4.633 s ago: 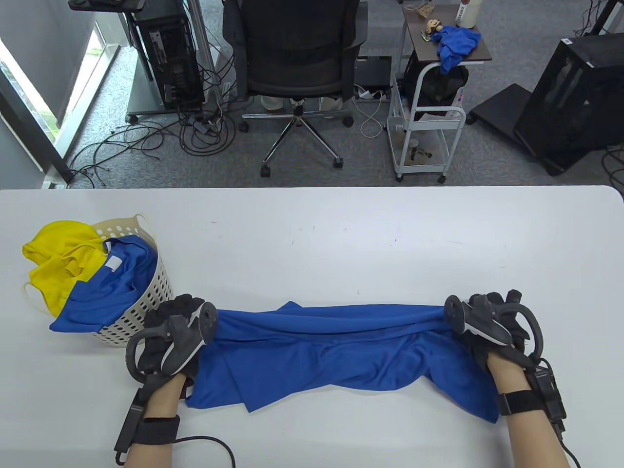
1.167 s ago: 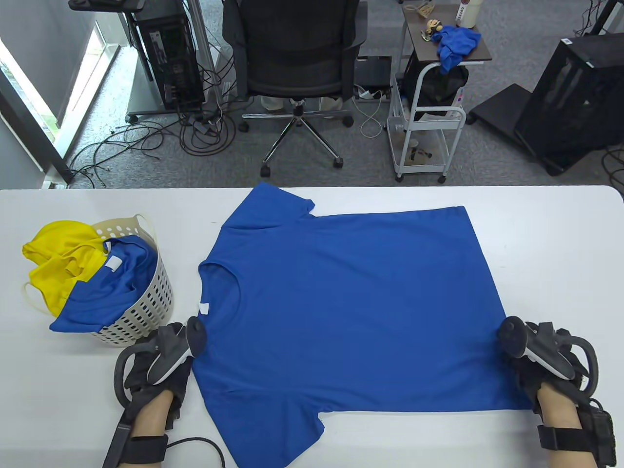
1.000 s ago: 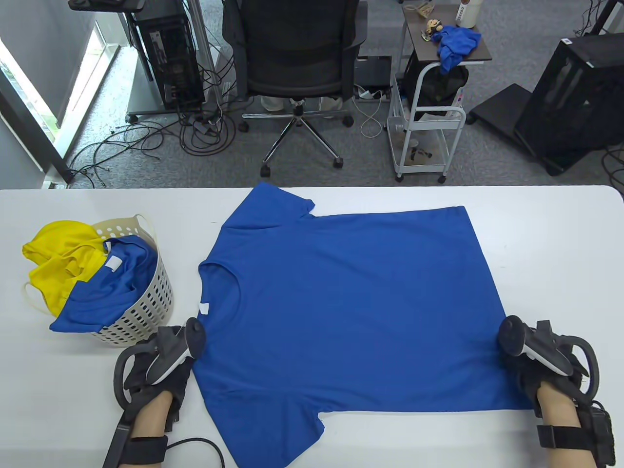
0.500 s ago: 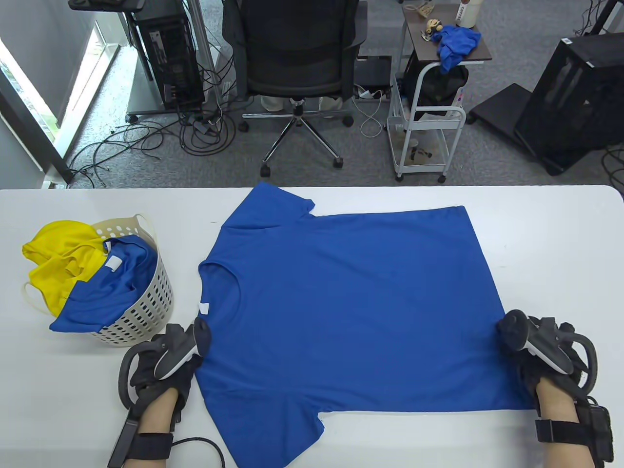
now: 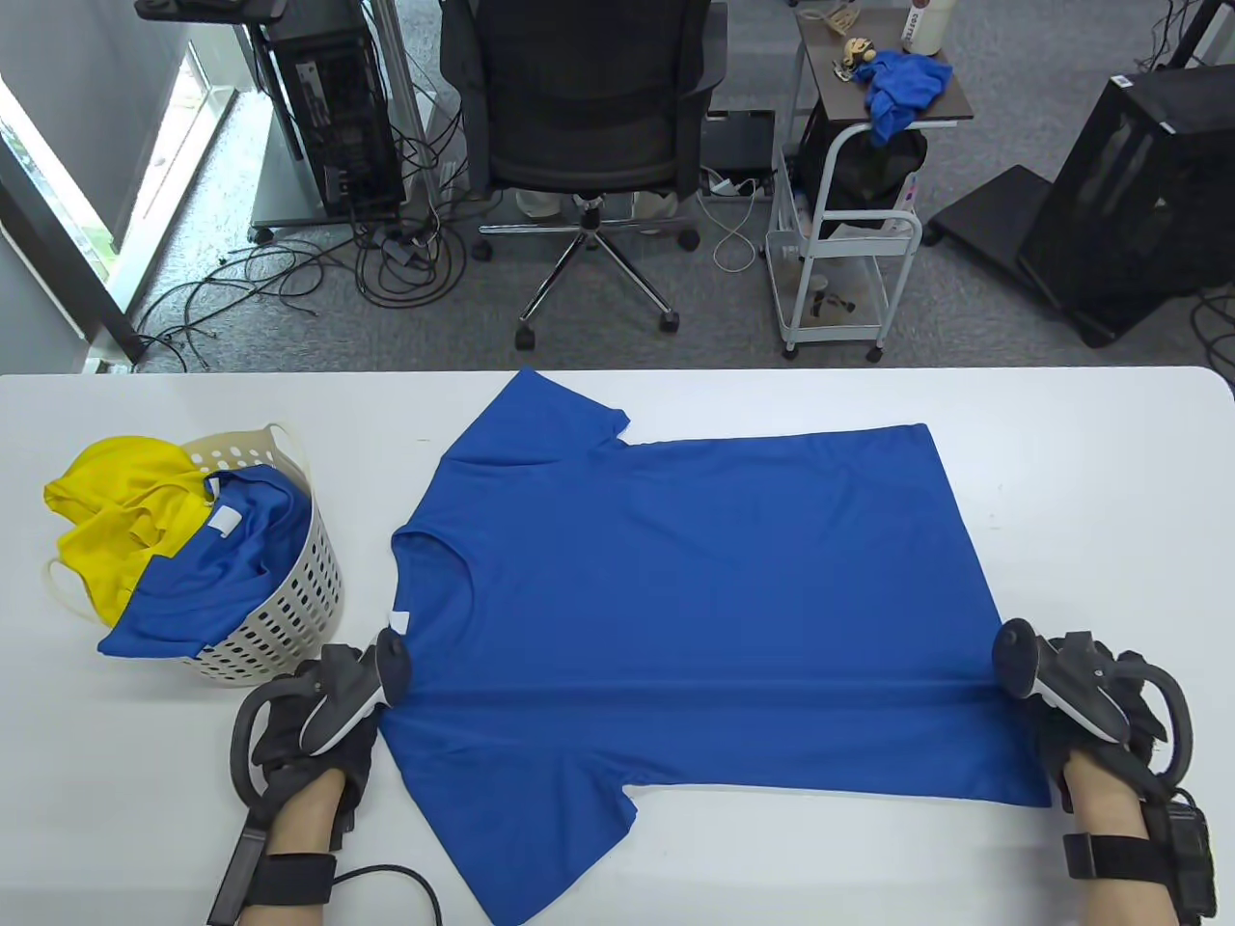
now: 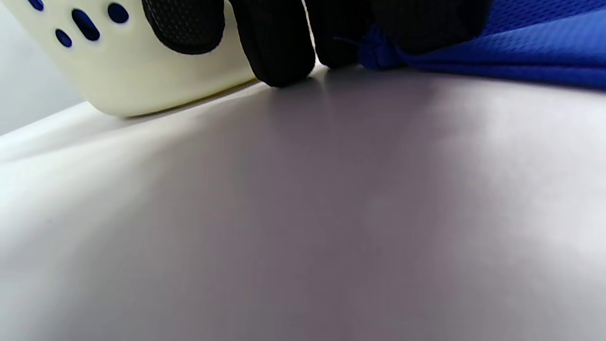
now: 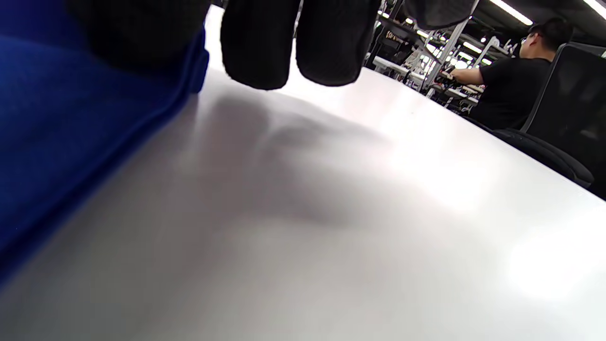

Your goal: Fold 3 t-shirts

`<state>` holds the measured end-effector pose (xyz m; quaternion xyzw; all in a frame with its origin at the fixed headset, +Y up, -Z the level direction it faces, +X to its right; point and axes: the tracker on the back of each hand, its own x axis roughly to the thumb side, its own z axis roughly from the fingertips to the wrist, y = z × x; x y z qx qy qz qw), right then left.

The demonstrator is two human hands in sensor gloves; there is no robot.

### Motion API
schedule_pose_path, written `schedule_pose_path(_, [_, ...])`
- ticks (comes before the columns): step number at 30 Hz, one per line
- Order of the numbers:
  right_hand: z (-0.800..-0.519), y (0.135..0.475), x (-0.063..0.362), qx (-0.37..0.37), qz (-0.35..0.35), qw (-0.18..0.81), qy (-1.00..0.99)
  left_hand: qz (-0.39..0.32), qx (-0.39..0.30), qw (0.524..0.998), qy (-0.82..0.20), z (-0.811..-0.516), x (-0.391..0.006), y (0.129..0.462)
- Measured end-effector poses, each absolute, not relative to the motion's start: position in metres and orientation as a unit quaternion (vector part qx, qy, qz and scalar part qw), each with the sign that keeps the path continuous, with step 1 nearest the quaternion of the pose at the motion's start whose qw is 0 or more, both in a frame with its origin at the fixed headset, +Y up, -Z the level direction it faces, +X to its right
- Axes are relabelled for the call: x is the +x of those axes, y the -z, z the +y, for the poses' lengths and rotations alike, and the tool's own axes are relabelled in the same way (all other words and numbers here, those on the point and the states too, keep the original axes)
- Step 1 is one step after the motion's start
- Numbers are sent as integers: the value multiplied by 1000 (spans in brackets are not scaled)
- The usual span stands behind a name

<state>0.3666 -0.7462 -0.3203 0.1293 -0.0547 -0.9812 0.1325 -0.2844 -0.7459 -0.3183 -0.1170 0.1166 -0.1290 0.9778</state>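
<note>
A blue t-shirt (image 5: 695, 598) lies spread flat on the white table (image 5: 1110, 482), collar to the left and hem to the right. My left hand (image 5: 378, 702) pinches the near shoulder beside the collar; the left wrist view shows its fingers (image 6: 279, 42) holding bunched blue cloth (image 6: 521, 52). My right hand (image 5: 1021, 709) grips the hem's near part, and its fingers (image 7: 331, 42) hang beside the blue cloth (image 7: 61, 132). A taut crease runs across the shirt between the two hands.
A cream perforated basket (image 5: 280, 617) stands left of the shirt, close to my left hand, holding a yellow shirt (image 5: 116, 521) and another blue shirt (image 5: 212, 579). An office chair (image 5: 579, 116) and a cart (image 5: 839, 241) stand beyond the far edge. A person (image 7: 511, 90) sits far off.
From a bunched strip stretched between my hands, the shirt came to lie flat. In the last half second it slid slightly toward me and a tight crease formed between my hands.
</note>
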Motion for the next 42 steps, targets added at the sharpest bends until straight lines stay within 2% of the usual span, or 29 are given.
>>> schedule_pose_path(2, [-723,314,366,143,41,106,983,121,-61,986,96,-725,-283,312])
schedule_pose_path(3, [-707,308,366,155,117,87,977,119,-18,989,84,-714,-282,308])
schedule_pose_path(4, [-697,302,365,163,167,73,970,119,26,990,77,-704,-281,303])
schedule_pose_path(5, [-688,297,365,169,213,64,960,126,102,984,68,-693,-279,295])
schedule_pose_path(6, [-680,291,365,174,241,67,952,127,158,977,71,-687,-277,289])
schedule_pose_path(7, [-680,290,367,172,236,79,953,126,166,974,91,-684,-276,287])
schedule_pose_path(8, [-684,292,369,163,201,86,962,125,148,975,106,-686,-276,287])
schedule_pose_path(11, [-711,304,370,120,6,87,989,123,19,983,132,-706,-277,294])
schedule_pose_path(13, [-733,311,369,108,-138,108,979,131,-129,972,147,-721,-277,299])
schedule_pose_path(14, [-736,311,369,109,-163,116,974,130,-123,973,144,-724,-278,299])
schedule_pose_path(18, [-733,311,368,105,-90,57,989,121,-115,978,127,-726,-277,300])
schedule_pose_path(20, [-737,312,363,96,-106,81,986,110,-146,976,121,-734,-273,303])
schedule_pose_path(23, [-745,314,356,88,-149,129,976,121,-188,960,170,-746,-272,308])
schedule_pose_path(28, [-749,314,344,61,-168,123,976,141,-191,961,143,-745,-285,307])
schedule_pose_path(32, [-739,312,333,36,-126,119,984,117,-135,972,150,-733,-273,302])
schedule_pose_path(37, [-719,301,322,-12,-51,14,999,-1,-93,996,3,-713,-218,293])
schedule_pose_path(42, [-714,297,320,-29,-35,-6,999,-100,-117,988,31,-704,-117,287])
